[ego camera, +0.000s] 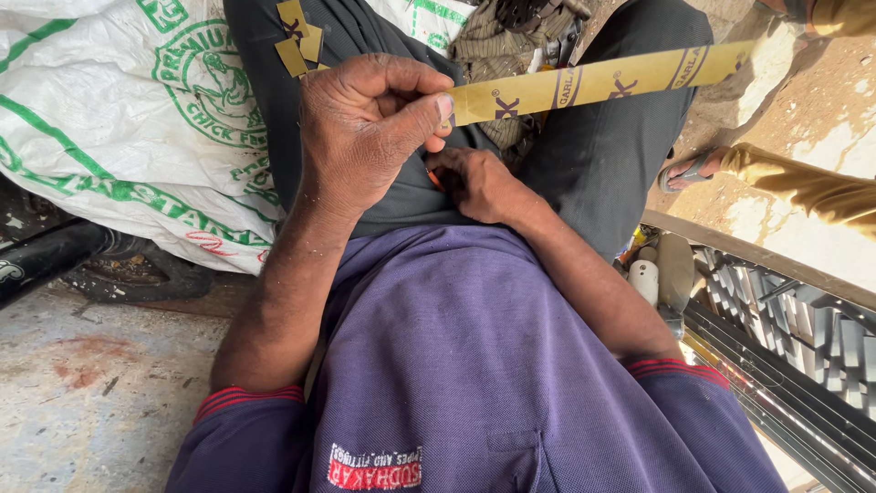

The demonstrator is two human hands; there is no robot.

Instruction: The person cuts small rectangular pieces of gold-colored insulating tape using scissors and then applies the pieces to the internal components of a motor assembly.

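My left hand (365,128) is raised over my lap and pinches the near end of a long yellow printed tape strip (602,82) between thumb and forefinger. The strip runs off to the upper right. My right hand (476,184) lies lower on my dark trousers (602,155), just below the left hand. Its fingers are curled around a small orange object (432,178), most of which is hidden. Short yellow tape pieces (299,41) are stuck on the trouser leg at the top.
A white sack with green print (128,119) lies at the left beside a black pipe (46,256). Another person's sandalled foot (691,170) and tan trouser leg (812,190) are at the right. A metal grille (794,338) and a white bottle (644,279) sit at the lower right.
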